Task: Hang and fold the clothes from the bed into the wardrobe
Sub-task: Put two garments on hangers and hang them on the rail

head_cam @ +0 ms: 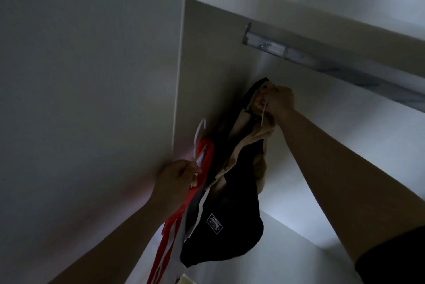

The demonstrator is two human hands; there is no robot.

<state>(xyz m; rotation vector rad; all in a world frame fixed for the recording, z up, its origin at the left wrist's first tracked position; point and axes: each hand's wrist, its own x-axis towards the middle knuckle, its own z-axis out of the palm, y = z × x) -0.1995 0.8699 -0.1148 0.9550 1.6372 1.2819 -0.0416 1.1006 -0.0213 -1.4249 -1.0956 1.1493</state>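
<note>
progress: hanging underway | black-and-beige garment (232,214) gripped at its top in right hand (277,102), below wardrobe rail (322,58) | white hanger (199,131) of red-and-white garment (170,237) pinched in left hand (177,180) | neither yet hooked

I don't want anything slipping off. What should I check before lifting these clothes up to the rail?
1. Right hand grips the black and beige garment at its top: ok.
2. Left hand grips the white hanger carrying the red and white garment: ok.
3. Rail stretch in view free of other hangers: ok.
4. White hanger's hook on the rail: not ok, it is below it.
5. Garments sitting square: cannot tell, bunched.
</note>
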